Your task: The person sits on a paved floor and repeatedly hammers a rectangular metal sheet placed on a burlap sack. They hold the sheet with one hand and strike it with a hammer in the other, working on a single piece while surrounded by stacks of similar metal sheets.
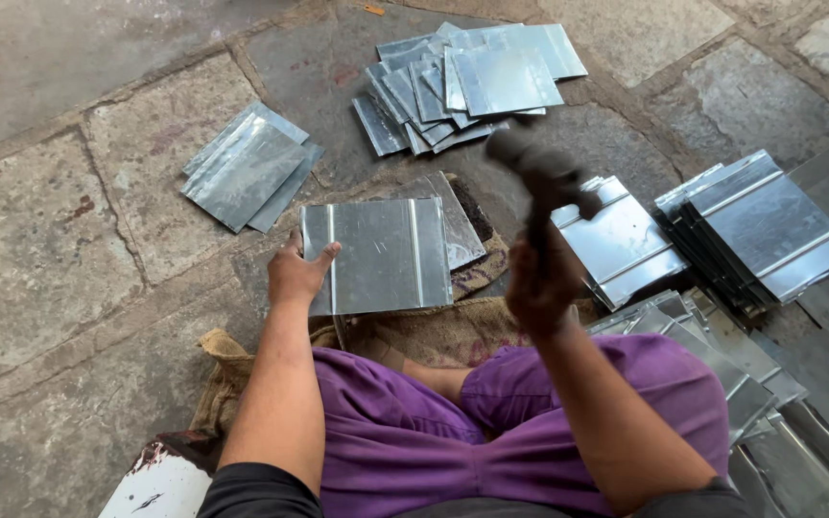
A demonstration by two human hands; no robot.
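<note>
The left hand [297,273] lies flat with its fingers spread out and its arm straight, while the right hand [541,283] is a tight fist, lifted up on a bent arm.

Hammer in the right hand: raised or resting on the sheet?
Raised. The hammer, blurred, sits in the right hand beside the metal sheet that the left hand steadies.
</note>
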